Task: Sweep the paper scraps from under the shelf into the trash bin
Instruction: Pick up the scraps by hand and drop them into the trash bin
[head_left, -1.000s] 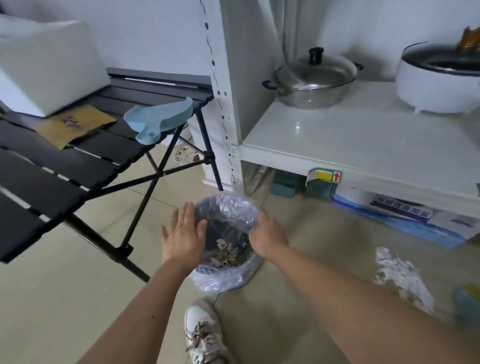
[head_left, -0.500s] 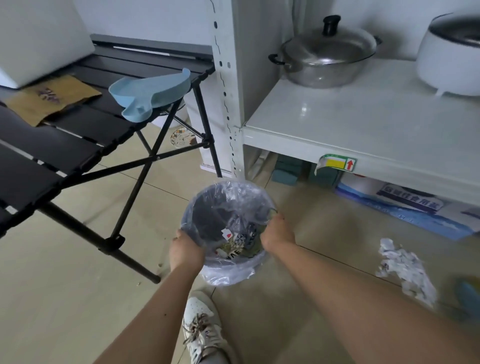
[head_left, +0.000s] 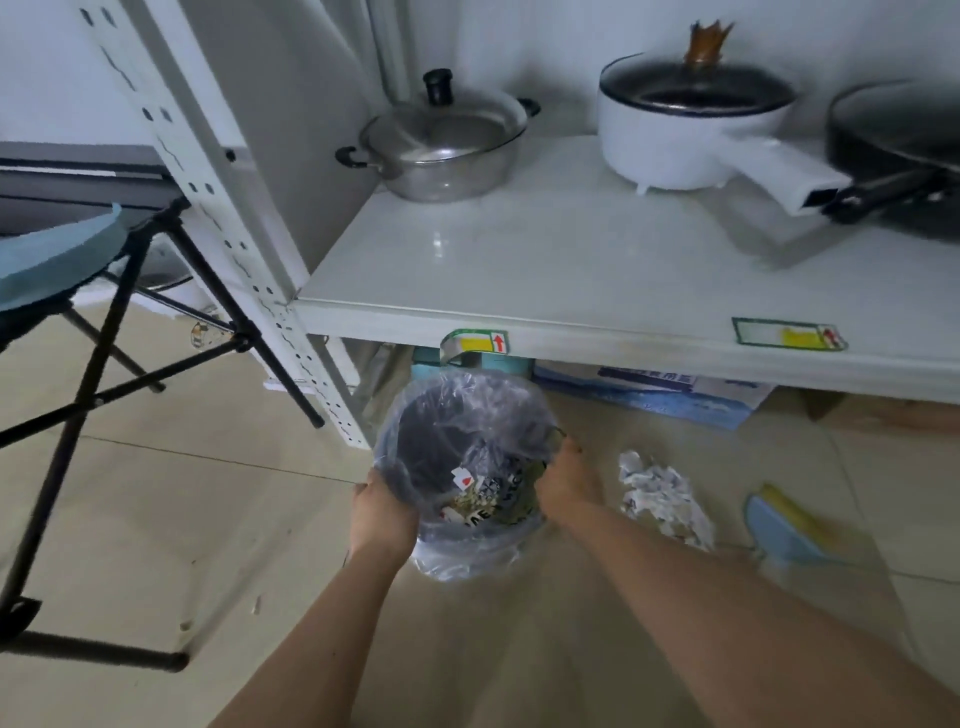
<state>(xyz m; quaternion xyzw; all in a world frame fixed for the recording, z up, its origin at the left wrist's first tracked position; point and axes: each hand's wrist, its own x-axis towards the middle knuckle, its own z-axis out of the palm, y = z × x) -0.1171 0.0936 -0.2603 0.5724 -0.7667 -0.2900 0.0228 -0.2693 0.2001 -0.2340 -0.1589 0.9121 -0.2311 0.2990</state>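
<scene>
A small dark trash bin lined with a clear plastic bag stands on the tiled floor just in front of the white shelf. It holds some scraps and wrappers. My left hand grips its near-left rim and my right hand grips its right rim. A pile of crumpled white paper scraps lies on the floor right of the bin. A blue and yellow hand brush lies just right of the scraps.
A black folding table stands at the left with a blue dustpan on its edge. The shelf carries a steel pot, a white electric pot and a black pan. Flat boxes lie under the shelf.
Both hands closed on the bin's rim, and the bin moved right, toward the shelf and the scraps. The view shifted right, bringing the brush into sight.
</scene>
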